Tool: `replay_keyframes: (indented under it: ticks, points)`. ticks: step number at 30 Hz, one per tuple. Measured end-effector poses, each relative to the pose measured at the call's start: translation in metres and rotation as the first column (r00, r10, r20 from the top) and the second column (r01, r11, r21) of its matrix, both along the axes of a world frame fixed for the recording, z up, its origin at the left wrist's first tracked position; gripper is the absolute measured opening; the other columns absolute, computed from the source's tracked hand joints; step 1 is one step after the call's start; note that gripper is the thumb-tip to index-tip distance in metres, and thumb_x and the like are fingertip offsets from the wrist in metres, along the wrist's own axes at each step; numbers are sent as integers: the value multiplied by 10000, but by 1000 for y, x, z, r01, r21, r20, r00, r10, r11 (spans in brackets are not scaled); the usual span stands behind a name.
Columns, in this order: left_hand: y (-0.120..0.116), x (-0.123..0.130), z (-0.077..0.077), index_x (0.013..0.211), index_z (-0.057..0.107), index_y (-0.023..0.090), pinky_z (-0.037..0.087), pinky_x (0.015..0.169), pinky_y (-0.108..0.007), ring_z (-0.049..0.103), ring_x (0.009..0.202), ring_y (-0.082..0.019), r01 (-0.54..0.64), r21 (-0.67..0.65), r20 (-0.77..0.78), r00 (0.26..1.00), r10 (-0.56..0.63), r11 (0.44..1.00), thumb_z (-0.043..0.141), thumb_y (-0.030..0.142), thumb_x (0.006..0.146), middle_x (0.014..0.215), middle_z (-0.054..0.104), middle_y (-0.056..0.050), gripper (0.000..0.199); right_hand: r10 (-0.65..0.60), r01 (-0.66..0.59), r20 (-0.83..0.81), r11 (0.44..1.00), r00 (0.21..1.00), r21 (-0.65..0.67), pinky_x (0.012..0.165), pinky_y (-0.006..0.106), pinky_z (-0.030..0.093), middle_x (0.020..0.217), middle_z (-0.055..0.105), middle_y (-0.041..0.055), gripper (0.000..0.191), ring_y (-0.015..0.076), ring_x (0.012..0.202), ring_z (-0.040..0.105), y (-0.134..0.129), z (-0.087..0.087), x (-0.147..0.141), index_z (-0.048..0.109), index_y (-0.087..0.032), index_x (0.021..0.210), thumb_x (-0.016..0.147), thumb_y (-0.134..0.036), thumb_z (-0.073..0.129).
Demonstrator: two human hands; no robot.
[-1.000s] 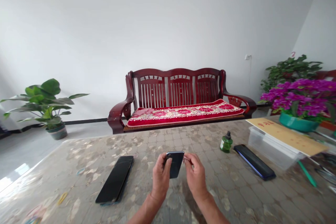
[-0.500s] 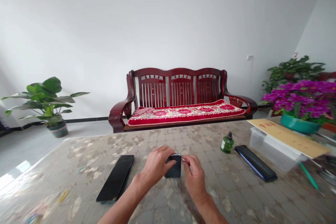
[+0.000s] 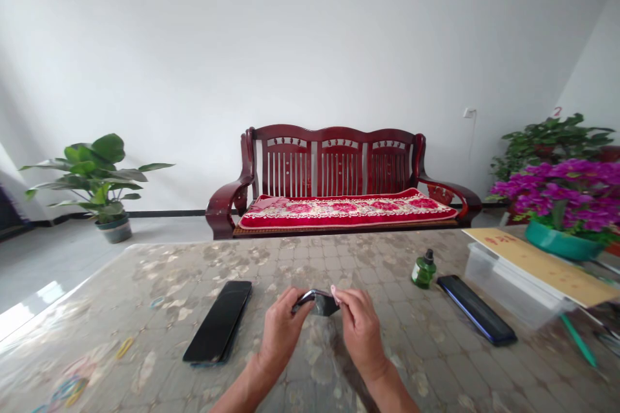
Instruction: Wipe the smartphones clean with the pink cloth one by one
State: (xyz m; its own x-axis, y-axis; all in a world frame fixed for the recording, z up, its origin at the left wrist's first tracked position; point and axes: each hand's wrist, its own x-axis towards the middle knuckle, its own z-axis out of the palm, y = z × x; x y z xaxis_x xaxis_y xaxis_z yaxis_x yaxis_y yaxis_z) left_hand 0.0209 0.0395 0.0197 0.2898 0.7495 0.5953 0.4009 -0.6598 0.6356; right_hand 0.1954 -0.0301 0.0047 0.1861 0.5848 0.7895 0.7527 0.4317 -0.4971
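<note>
A small dark phone-like device is held up above the patterned table, its edge tilted toward the camera. My left hand is closed on its left end, thumb below and fingers above. Close by its right corner, my right hand pinches a small pinkish thing, too small to name. Left of my hands, a large black phone lies flat on the table. To the right lies another dark phone with a blue edge, beside a small green bottle.
A clear plastic box with a tan envelope on top stands at the right, near purple flowers and a green pen. Rubber bands lie at front left. A red wooden bench stands behind the table.
The device has tilted from facing the camera to nearly edge-on. My left hand has shifted from over its face to its left end. The whole view has shifted slightly.
</note>
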Motion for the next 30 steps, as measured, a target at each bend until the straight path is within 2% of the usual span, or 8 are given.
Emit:
replay_keyframes:
  ticks: [3, 7, 11, 15, 18, 25, 27, 30]
  points:
    - [0, -13, -9, 839, 659, 214, 467, 610, -238, 633, 653, -169, -62, -12, -9, 998, 62, 998, 559, 403, 910, 730, 664, 3, 225, -53, 54, 41, 998, 998, -22, 820, 328, 532, 962, 688, 41, 248, 176, 905, 634, 3, -8, 7, 668, -263, 1096, 996, -188, 453]
    - [-1, -33, -17, 827, 649, 225, 465, 609, -251, 646, 664, -183, -93, 0, -127, 988, 92, 996, 536, 444, 927, 720, 677, 1, 266, -139, 142, 73, 989, 988, -37, 817, 339, 538, 950, 687, 41, 237, 182, 898, 638, 8, -15, 14, 673, -251, 1054, 1001, -204, 447]
    - [-9, -43, -22, 840, 657, 236, 465, 629, -268, 650, 696, -197, -70, 84, -242, 966, 88, 994, 505, 432, 964, 730, 679, -10, 277, -107, 112, 160, 993, 981, -23, 872, 357, 533, 1023, 688, 47, 251, 188, 965, 629, 4, -9, -2, 654, -252, 1111, 992, -164, 452]
    - [-15, -43, -26, 859, 647, 232, 462, 632, -286, 634, 696, -203, -40, 172, -314, 945, 93, 984, 452, 420, 1003, 729, 664, -15, 307, 28, -20, 260, 999, 965, -35, 902, 359, 533, 1061, 683, 52, 284, 193, 1018, 624, -2, 2, -31, 641, -255, 1150, 975, -121, 463]
    - [-16, -42, -29, 860, 633, 227, 463, 642, -300, 623, 691, -208, -25, 224, -363, 926, 107, 974, 413, 395, 1025, 716, 655, -11, 323, 74, -63, 294, 997, 953, -46, 888, 350, 541, 1043, 687, 49, 280, 191, 998, 628, -3, 5, -38, 641, -250, 1139, 962, -105, 479]
    - [-16, -41, -34, 877, 626, 226, 467, 660, -299, 612, 725, -207, -6, 243, -419, 901, 110, 970, 336, 358, 1053, 769, 654, -18, 364, -136, 143, 235, 990, 962, -12, 893, 376, 548, 1020, 686, 58, 291, 197, 984, 628, 6, -6, -4, 659, -242, 1090, 972, -113, 428]
    - [-17, -39, -34, 879, 630, 221, 477, 675, -295, 615, 745, -203, -6, 221, -419, 902, 101, 975, 318, 364, 1056, 798, 649, -29, 387, -130, 135, 231, 991, 964, -6, 894, 370, 546, 1019, 689, 54, 284, 193, 986, 629, 5, -7, -5, 664, -245, 1086, 977, -125, 431]
    - [-19, -39, -32, 883, 640, 221, 487, 695, -287, 621, 762, -197, 3, 190, -420, 904, 78, 982, 323, 374, 1055, 808, 645, -35, 392, -34, 44, 252, 998, 967, -33, 899, 357, 541, 1028, 694, 46, 269, 188, 1000, 629, 0, -3, -19, 667, -255, 1105, 975, -137, 463]
